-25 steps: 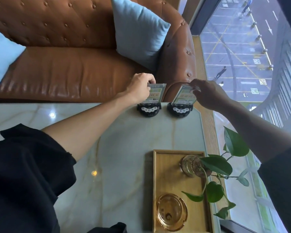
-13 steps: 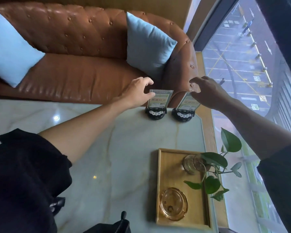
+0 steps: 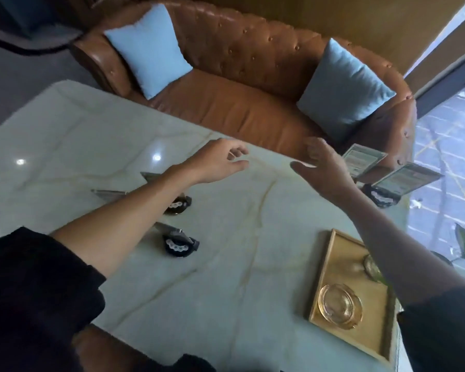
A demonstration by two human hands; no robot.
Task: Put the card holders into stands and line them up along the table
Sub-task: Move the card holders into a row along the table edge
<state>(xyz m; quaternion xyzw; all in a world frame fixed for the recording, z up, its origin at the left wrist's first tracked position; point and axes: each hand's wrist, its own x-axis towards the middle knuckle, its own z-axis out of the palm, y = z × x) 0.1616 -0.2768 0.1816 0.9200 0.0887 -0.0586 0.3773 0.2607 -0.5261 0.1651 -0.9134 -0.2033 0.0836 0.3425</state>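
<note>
Two card holders (image 3: 361,160) (image 3: 407,179) stand upright in black stands (image 3: 381,197) at the far right edge of the marble table (image 3: 226,264). My right hand (image 3: 325,167) hovers open just left of them, holding nothing. My left hand (image 3: 220,159) floats open over the table's middle, fingers apart. Under my left forearm lie two loose black stands (image 3: 178,205) (image 3: 180,244) and clear card holders (image 3: 109,194) (image 3: 152,177) lying flat; the arm hides parts of them.
A wooden tray (image 3: 330,267) with a glass ashtray (image 3: 340,306) and a plant vase (image 3: 371,265) sits at the near right. A brown leather sofa (image 3: 239,103) with two blue cushions lines the far table edge. A window is at the right.
Both hands let go of the two standing card holders and drew back left over the table. The view swung left, bringing the loose stands and flat holders into sight.
</note>
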